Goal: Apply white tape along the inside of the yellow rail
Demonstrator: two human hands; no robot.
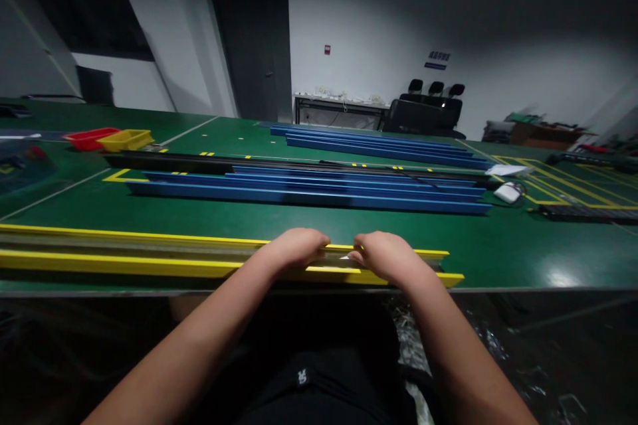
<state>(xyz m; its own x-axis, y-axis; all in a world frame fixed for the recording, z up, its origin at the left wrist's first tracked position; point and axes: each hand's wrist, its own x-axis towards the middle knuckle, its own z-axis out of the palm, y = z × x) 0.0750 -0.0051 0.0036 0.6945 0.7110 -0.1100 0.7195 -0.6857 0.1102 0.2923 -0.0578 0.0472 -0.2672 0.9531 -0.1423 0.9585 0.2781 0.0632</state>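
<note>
A long channel-shaped rail (124,262) with bright yellow edges and a greyish inside lies along the front edge of the green table. My left hand (299,247) rests over it, fingers curled downward; what they grip, if anything, is hidden. Close by on the right, my right hand (383,254) is closed in a pinch above the rail's right part. A small white pointed sliver (345,257) sticks out from its thumb and fingertips. Between and just below both hands, a short yellow strip (333,270) shows at the rail's near side.
Behind the rail, several blue rails (239,194) and a long black rail (199,163) lie across the green table (508,246). More blue rails (379,145) are farther back. Red (92,139) and yellow bins (127,140) stand left; a white device (507,192) with a cable lies right.
</note>
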